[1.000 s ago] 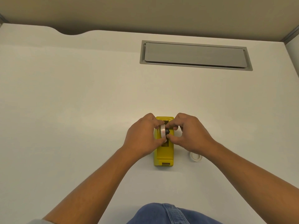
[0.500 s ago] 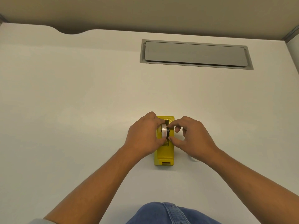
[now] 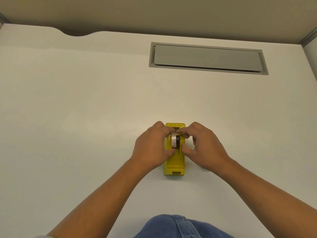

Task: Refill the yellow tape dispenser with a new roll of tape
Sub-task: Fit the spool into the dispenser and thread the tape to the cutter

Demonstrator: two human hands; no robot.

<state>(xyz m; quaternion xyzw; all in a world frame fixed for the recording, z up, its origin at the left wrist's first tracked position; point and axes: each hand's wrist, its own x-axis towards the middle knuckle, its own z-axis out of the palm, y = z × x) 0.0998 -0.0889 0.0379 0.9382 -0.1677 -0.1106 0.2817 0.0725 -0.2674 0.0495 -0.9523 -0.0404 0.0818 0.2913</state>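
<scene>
The yellow tape dispenser (image 3: 175, 163) lies lengthwise on the white desk (image 3: 85, 117), its cutter end toward me. A whitish tape roll (image 3: 174, 140) stands on edge over the dispenser's well, with a black hub (image 3: 178, 139) sticking out of its right side. My left hand (image 3: 152, 148) grips the roll from the left, thumb below and fingers above. My right hand (image 3: 204, 148) pinches at the hub with thumb and forefinger, other fingers spread. How far the roll sits in the well is hidden by my fingers.
A grey cable hatch (image 3: 207, 58) is set into the desk at the back right. A small white object (image 3: 205, 170) peeks out from under my right wrist. My blue jeans (image 3: 178, 227) show at the bottom edge.
The roll and hub have turned more upright over the well. My right hand has shifted right and loosened its fingers, covering most of the white object beside the dispenser.
</scene>
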